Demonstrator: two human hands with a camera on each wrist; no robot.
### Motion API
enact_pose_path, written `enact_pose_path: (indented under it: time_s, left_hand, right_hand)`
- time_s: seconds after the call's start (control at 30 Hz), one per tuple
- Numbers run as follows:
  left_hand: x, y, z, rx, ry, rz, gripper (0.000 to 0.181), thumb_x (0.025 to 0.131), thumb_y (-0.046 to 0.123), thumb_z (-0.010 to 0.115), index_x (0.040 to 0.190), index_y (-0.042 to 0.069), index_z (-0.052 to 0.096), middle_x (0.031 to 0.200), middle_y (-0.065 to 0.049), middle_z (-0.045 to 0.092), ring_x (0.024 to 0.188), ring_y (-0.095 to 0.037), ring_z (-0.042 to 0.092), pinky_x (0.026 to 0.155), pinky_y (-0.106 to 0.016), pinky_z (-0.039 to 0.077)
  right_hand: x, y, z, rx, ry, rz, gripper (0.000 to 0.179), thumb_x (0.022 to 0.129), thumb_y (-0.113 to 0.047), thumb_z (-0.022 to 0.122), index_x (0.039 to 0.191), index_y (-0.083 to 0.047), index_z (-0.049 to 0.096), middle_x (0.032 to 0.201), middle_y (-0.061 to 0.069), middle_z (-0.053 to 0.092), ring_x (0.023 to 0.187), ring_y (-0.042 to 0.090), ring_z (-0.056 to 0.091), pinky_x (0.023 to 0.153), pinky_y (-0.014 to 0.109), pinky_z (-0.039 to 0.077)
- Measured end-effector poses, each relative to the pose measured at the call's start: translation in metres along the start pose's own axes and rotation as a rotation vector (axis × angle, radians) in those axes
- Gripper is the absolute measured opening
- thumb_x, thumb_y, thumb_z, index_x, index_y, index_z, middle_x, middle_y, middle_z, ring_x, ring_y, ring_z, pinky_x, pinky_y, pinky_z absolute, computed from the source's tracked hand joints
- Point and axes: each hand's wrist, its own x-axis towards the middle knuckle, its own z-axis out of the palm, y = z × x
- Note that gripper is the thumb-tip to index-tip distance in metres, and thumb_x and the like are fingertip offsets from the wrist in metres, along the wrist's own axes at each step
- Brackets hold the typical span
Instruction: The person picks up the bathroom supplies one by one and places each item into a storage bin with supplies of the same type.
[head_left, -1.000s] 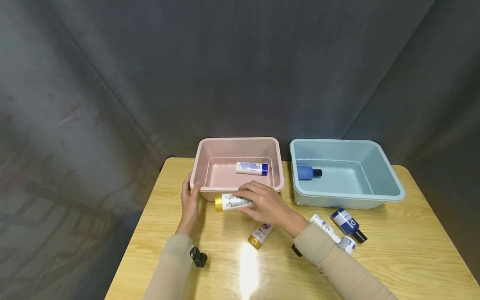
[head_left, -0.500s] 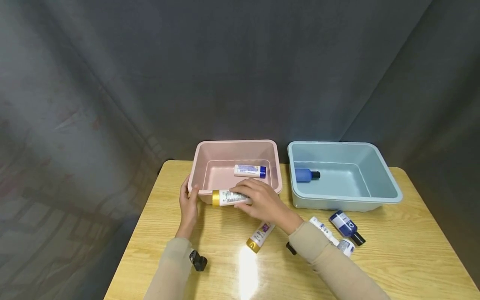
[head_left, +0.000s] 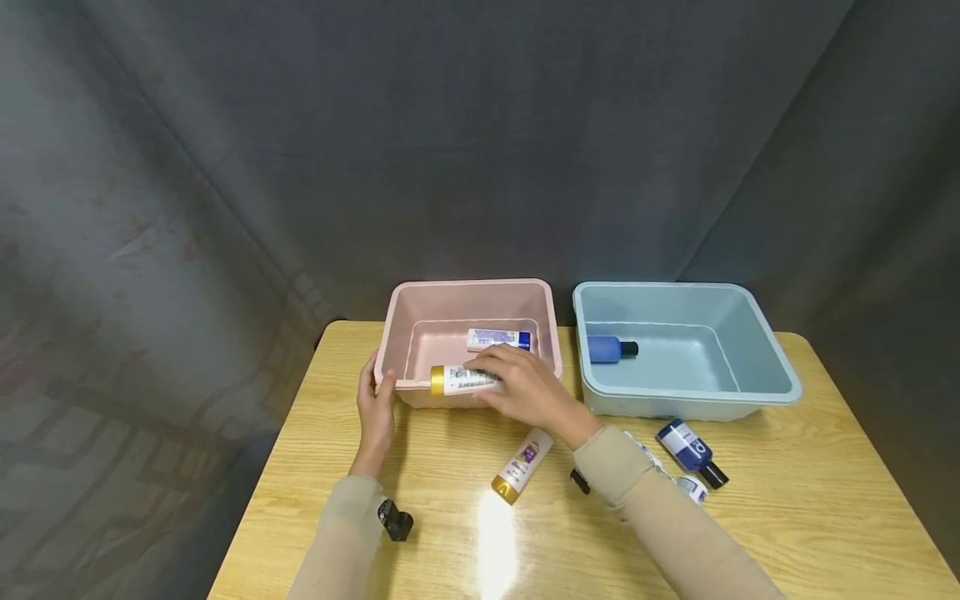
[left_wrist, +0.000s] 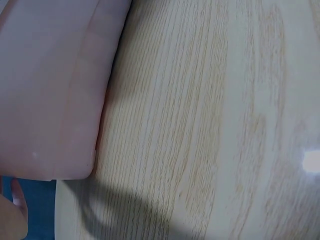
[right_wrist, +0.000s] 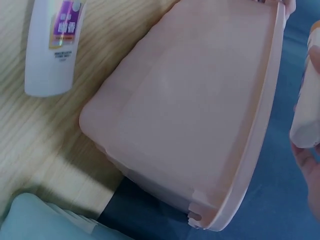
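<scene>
the gold-capped tube hangs over the near rim of the pink bin, lying roughly level with its cap toward the bin's left side. the right hand holds it from the plain end, thumb beneath and fingers on top, a narrow pinch that leaves the cap free. the left hand grips the near left corner of the pink bin, thumb at the rim and fingers along the outer side wall.

the step in hand looks like passing the tube over that rim, and the level hold suits it. since only one end is held, the cap could dip and knock the rim, so the pinch should be firm without squeezing hard; how much gap there is below the tube i cannot tell. it would be best lowered nearly to the floor of the pink bin, on the bare part left of the blue-capped tube, then let go gently so it doesn't roll. the left hand does well to steady the corner. the other gold-capped tube lies outside, in front of the pink bin, clear of the right hand's fingers
</scene>
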Motion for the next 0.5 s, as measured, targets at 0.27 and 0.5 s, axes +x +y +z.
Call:
enact_pose_path:
  time_s: [0.27, 0.5]
  left_hand:
    - [-0.002, 0.028, 0.004, -0.012, -0.027, -0.028, 0.051, 0.101, 0.008, 0.049, 0.150, -0.001, 0.036, 0.151, -0.019, 0.037, 0.137, -0.030, 0.037, 0.107, -0.033, 0.036]
    - [-0.001, 0.031, 0.005, -0.009, -0.004, -0.030, 0.050, 0.100, 0.006, 0.051, 0.148, -0.002, 0.039, 0.148, -0.020, 0.040, 0.135, -0.031, 0.039, 0.108, -0.033, 0.037]
  right_hand:
    - [0.012, 0.008, -0.006, -0.003, -0.025, 0.018, 0.044, 0.082, -0.022, 0.083, 0.123, -0.013, 0.070, 0.119, 0.003, 0.067, 0.110, 0.021, 0.062, 0.096, 0.038, 0.050]
    - [0.021, 0.017, -0.008, 0.013, -0.029, 0.024, 0.042, 0.082, -0.024, 0.082, 0.122, -0.014, 0.071, 0.117, 0.003, 0.067, 0.110, 0.021, 0.062, 0.096, 0.037, 0.050]
